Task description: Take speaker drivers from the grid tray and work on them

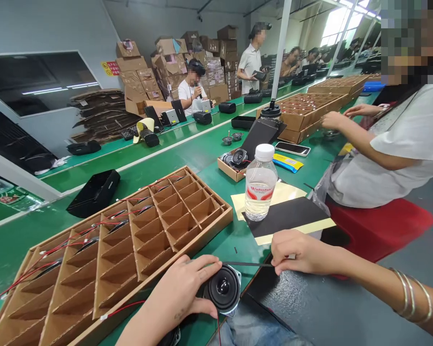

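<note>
My left hand grips a round black speaker driver in a metal frame, its cone facing up and right. A red wire runs from the driver towards the tray edge. My right hand, with metal bangles on the wrist, pinches one end of a thin black strip. The strip stretches left to the driver's upper rim, near my left thumb. Beside my left hand lies a cardboard divider tray holding several wired drivers in its far-left cells.
A water bottle stands on yellow and black sheets on the green workbench. A seated co-worker reaches towards a large cardboard tray. A small box of drivers and a phone lie ahead.
</note>
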Motion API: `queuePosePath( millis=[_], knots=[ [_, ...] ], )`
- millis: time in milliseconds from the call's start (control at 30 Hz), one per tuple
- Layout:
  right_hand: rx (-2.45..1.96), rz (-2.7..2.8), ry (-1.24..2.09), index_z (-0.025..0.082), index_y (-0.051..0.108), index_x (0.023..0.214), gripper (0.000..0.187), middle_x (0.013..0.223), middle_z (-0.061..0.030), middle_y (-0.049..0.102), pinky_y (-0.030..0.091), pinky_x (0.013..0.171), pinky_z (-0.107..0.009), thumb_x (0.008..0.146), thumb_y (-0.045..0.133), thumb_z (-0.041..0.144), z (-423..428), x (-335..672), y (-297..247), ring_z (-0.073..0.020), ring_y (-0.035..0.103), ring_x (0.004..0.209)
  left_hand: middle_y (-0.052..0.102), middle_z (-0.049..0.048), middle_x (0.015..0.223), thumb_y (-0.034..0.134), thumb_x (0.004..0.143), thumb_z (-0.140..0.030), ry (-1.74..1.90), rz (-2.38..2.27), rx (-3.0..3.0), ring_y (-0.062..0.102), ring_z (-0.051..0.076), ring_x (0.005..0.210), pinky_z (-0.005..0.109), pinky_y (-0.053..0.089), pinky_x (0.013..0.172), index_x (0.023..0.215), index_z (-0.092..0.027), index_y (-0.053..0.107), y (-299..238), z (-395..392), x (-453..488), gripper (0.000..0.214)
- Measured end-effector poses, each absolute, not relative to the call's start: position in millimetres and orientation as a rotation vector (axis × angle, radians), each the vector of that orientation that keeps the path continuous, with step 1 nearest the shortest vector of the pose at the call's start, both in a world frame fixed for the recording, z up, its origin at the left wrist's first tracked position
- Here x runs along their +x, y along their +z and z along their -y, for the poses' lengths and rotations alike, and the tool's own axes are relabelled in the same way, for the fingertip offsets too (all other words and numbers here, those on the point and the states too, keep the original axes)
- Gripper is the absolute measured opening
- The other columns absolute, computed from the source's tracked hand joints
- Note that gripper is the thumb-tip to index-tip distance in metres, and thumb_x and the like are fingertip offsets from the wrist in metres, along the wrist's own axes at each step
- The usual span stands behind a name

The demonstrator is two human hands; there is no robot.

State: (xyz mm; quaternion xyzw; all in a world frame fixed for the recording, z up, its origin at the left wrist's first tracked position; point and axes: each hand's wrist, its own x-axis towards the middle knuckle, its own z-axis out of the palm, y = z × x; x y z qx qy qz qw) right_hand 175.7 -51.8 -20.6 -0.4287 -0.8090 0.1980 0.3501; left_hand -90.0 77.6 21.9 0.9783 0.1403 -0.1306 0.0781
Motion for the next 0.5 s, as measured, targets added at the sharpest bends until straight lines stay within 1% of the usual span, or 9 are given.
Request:
queuePosePath(
  millis=[167,300,400,500],
  knots=[
    [-1.101,2.175,0.453,0.015,0.06,0.073,0.03,0.066,-0.0031,0.061,0.034,0.06,-0.023,0.092,0.045,0.033,63.5,162.7,-19.4,-0.0116,0.05,0.064,0.055,0.0041,0.119,0.055,0.061,-0.066,-0.426,-0.369,2.978,0.059,0.021,0.08,0.036,0.047,0.076,0.124,-0.025,0.046,23.6,-80.3,-85.2,0.076],
    [-1.082,2.254,0.402,0.017,0.058,0.074,0.034,0.066,-0.0018,0.06,0.03,0.061,-0.026,0.094,0.039,0.035,69.9,151.1,-16.9,-0.012,0.049,0.062,0.056,0.005,0.115,0.062,0.059,-0.063,-0.489,-0.364,2.99,0.06,0.021,0.078,0.035,0.047,0.074,0.125,-0.028,0.045,30.0,-80.1,-78.6,0.077],
    [-1.111,2.339,0.374,0.017,0.058,0.075,0.032,0.067,-0.0018,0.06,0.03,0.06,-0.027,0.094,0.039,0.033,71.8,143.7,-11.2,-0.0125,0.049,0.062,0.056,0.0054,0.114,0.068,0.059,-0.057,-0.529,-0.375,2.991,0.06,0.022,0.081,0.034,0.047,0.076,0.126,-0.03,0.044,37.5,-76.3,-73.5,0.076],
    [-1.142,2.39,0.327,0.017,0.06,0.074,0.032,0.066,-0.0023,0.06,0.031,0.058,-0.028,0.093,0.04,0.034,69.9,139.8,-5.6,-0.0133,0.05,0.061,0.055,0.0071,0.115,0.068,0.06,-0.056,-0.626,-0.41,2.987,0.059,0.025,0.088,0.037,0.046,0.079,0.128,-0.032,0.04,41.1,-69.8,-71.5,0.077]
  ],
)
